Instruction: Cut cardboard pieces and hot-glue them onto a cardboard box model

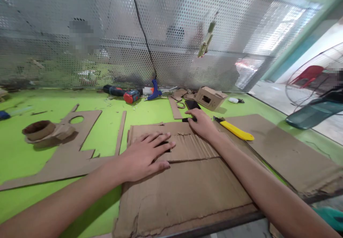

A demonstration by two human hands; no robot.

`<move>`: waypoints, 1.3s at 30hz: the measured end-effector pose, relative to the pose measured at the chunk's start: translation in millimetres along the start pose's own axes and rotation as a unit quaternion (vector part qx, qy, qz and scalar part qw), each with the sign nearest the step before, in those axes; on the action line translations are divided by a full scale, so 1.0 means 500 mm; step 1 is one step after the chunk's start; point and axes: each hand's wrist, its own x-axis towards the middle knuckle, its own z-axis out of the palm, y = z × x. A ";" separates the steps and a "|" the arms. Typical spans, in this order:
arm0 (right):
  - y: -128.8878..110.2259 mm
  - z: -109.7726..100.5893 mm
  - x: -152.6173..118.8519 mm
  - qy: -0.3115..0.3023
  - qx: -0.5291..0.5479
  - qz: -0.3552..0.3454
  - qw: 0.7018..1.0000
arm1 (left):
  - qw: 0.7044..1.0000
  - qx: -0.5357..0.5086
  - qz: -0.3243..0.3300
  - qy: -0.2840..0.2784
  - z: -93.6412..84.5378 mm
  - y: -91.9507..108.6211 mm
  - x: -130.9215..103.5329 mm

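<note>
My left hand (pixel 144 156) lies flat with spread fingers on a ridged cardboard strip, on top of a large cardboard sheet (pixel 198 191). Something dark shows between its fingers; I cannot tell whether it is a hole or an object. At the sheet's far edge, my right hand (pixel 200 123) has its fingers bent around a small black object (pixel 184 120), partly hidden under it. Just beyond that hand is a dark phone (pixel 192 105). A yellow cutter (pixel 237 130) rests to the right of my right forearm.
Cut cardboard (pixel 89 123) and a cardboard ring (pixel 39 130) are at left. A drill (pixel 131 96), blue glue gun (pixel 154 91) and cardboard box (pixel 210 98) stand along the back, before a perforated metal screen (pixel 171 34). Another cardboard sheet (pixel 284 145) is at right.
</note>
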 end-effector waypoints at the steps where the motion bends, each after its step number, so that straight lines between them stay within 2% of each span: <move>1: 0.002 0.001 0.000 0.005 0.001 0.006 1.000 | 1.000 0.000 -0.001 -0.004 -0.001 0.000 0.000; 6: 0.010 0.004 0.000 0.018 0.004 0.025 1.000 | 1.000 -0.003 -0.001 0.000 -0.001 -0.001 -0.001; 11: 0.008 0.003 0.000 0.004 0.003 0.024 1.000 | 1.000 -0.007 0.001 0.005 0.001 -0.001 -0.001; 17: 0.004 0.004 0.000 -0.008 -0.018 0.024 1.000 | 1.000 -0.004 -0.017 -0.019 -0.006 0.005 0.000; 22: -0.009 -0.005 0.002 -0.033 -0.040 0.014 0.999 | 1.000 -0.012 -0.005 -0.002 0.002 -0.001 0.001; 25: -0.012 -0.012 0.046 -0.064 -0.056 0.000 0.996 | 1.000 -0.016 0.003 0.003 0.002 -0.002 0.001; 31: 0.011 0.007 0.218 -0.155 -0.108 0.009 0.982 | 1.000 -0.006 -0.004 -0.015 -0.011 0.009 0.001; 33: 0.021 0.018 0.258 -0.193 -0.135 0.022 0.972 | 1.000 -0.004 -0.008 -0.022 -0.013 0.011 0.002; 36: 0.029 0.030 0.280 -0.237 -0.169 0.030 0.956 | 1.000 -0.002 -0.004 -0.022 -0.012 0.011 0.004; 39: 0.028 0.033 0.273 -0.252 -0.193 0.027 0.948 | 1.000 -0.005 -0.005 -0.021 -0.010 0.011 0.004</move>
